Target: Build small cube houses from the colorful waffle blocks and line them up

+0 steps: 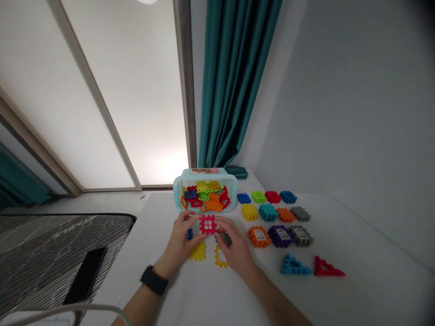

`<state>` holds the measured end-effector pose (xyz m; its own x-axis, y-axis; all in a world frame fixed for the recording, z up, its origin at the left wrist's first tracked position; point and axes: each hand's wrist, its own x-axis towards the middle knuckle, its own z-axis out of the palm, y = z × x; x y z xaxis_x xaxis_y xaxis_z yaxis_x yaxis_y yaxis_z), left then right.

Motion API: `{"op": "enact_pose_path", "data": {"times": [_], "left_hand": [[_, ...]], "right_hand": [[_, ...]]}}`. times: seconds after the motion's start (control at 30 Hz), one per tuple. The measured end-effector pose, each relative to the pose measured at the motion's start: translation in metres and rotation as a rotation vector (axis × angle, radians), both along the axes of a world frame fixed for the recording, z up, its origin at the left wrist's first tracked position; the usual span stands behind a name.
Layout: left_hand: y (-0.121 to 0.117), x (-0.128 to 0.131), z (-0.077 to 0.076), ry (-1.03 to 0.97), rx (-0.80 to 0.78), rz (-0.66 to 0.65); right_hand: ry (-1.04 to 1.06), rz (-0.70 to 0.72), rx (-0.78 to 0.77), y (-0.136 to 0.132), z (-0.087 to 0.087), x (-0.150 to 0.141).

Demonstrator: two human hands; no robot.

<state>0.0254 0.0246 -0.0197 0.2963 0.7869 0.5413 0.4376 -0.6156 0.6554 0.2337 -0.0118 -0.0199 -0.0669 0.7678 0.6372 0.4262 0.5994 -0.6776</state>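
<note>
A red plastic window-frame block (208, 224) lies at the middle of the white table (190, 294), between my two hands. My left hand (178, 240) curves around its left side, with the thumb at its lower left corner. My right hand (234, 250) reaches its right edge and sits over a grey interlocking block (226, 239), partly hidden under the fingers. A small blue block (189, 233) lies by my left fingers. Just below my hands are a yellow block (197, 251) and a yellow window-frame block (220, 257), the latter partly hidden by my right hand.
A pale blue plastic box (205, 190) full of mixed blocks lies on its side behind my hands. Rows of coloured blocks (268, 213) and red and blue triangles (295, 266) fill the right. A phone (84, 275) lies on a striped mattress (47, 249) left of the table.
</note>
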Motion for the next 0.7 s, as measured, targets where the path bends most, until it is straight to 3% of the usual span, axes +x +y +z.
{"op": "enact_pose_path", "data": {"times": [0.53, 0.7], "left_hand": [[-0.0004, 0.004, -0.0007, -0.047, -0.034, -0.011], [-0.0022, 0.0063, 0.0068, -0.103, -0.105, -0.055]], "right_hand": [[-0.061, -0.031, 0.073, 0.0032, -0.0073, 0.0032], [-0.094, -0.043, 0.131, 0.0039, -0.0053, 0.0043]]}}
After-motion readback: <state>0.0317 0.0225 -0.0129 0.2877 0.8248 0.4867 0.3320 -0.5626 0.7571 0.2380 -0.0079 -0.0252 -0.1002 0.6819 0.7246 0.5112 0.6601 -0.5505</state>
